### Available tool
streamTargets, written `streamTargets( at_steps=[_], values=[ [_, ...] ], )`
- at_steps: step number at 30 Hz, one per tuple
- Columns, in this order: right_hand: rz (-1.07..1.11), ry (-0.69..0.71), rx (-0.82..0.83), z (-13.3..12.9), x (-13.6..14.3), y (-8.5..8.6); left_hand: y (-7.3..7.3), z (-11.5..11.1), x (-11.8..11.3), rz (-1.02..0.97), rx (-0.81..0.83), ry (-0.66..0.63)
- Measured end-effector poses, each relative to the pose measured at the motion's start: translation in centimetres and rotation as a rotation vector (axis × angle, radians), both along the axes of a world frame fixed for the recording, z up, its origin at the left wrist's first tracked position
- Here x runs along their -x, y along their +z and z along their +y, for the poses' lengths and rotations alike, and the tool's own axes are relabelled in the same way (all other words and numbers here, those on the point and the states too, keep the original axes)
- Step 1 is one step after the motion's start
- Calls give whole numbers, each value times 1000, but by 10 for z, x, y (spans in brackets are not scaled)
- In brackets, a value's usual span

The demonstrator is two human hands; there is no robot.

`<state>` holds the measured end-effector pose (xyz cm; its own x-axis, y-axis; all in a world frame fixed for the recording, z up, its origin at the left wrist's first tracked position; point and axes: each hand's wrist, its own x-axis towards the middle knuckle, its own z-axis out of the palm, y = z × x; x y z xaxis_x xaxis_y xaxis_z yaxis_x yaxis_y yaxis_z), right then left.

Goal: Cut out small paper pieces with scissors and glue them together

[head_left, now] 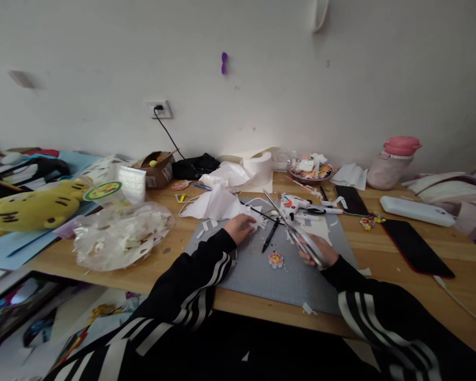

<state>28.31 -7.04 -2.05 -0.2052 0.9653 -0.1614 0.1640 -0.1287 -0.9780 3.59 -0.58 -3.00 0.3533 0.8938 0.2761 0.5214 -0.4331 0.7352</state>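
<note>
My left hand [240, 228] rests at the left of the grey mat [246, 275], its fingers bent together on a small white piece of paper [258, 218]. In my right hand [319, 250] is a pair of long silver scissors [295, 227], pointing up and left over the mat. Between my hands lies a black pen [270, 235]. Nearer to me is a small orange and white flower-like cut-out [275, 260]. Behind my left hand sits a crumpled white sheet [214, 203].
A white glue gun [295, 203] and markers lie behind the mat. To the right are two phones [416, 247] [351, 199], a white case [416, 210] and a pink-lidded bottle [392, 161]. A plastic bag [121, 235] and yellow plush toy [35, 206] occupy the left.
</note>
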Motion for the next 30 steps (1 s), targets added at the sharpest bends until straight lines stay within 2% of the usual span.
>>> streamTargets(
  at_steps=[4,6,10,13,19,25,30],
  values=[
    [305,114,233,-7,4,10,0,1,1,-164,94,189],
    [412,119,253,-11,7,12,0,2,1,-253,152,230],
    [461,168,238,-18,11,13,-4,6,1,-409,175,199],
    [464,211,266,-19,11,13,-6,8,3,-444,204,187],
    [473,300,364,-18,8,13,1,11,5,-596,202,239],
    [465,360,418,-17,10,7,0,14,9,-457,181,358],
    [476,360,484,-15,7,5,-1,17,13,-349,177,389]
  ],
)
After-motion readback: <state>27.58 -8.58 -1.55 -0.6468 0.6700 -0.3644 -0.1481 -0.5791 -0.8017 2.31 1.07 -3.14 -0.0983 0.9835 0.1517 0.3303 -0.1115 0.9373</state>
